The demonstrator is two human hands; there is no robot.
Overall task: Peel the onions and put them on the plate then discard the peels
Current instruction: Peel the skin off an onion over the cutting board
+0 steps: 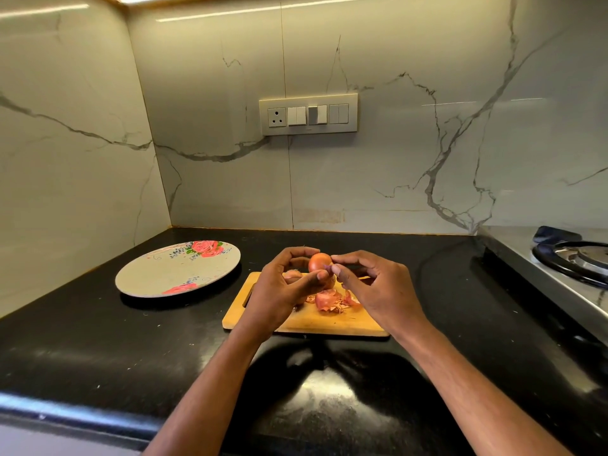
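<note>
Onion [318, 262]: held up above the cutting board [306, 319], orange-brown, skin partly on. Gripped by left hand [285, 284], fingers curled round from the left and below, thumb tip on lower front. Right hand [371, 284] at onion's right side, thumb and forefinger pinched together at the skin; whether a strip of peel is caught in the pinch cannot be told. Both forearms reaching in from the lower edge of view.

Second onion [292, 275]: lying on the board, mostly hidden behind the left hand.

Loose peels [332, 301]: small heap of reddish-orange scraps on the board, below the held onion and between the two hands.

Board: wooden, rectangular, handle slot at its left end, flat on the black counter [98, 350].

Plate [177, 269]: round, pale, red rose print at far rim and near rim; sits on counter left of the board, apart from it. Nothing on it.

Gas stove [572, 258]: steel top, black burner ring, at right edge of counter.

Switch panel [308, 114]: on marble-pattern wall, one socket at left, switches beside it. No readable writing or brand anywhere in view.
</note>
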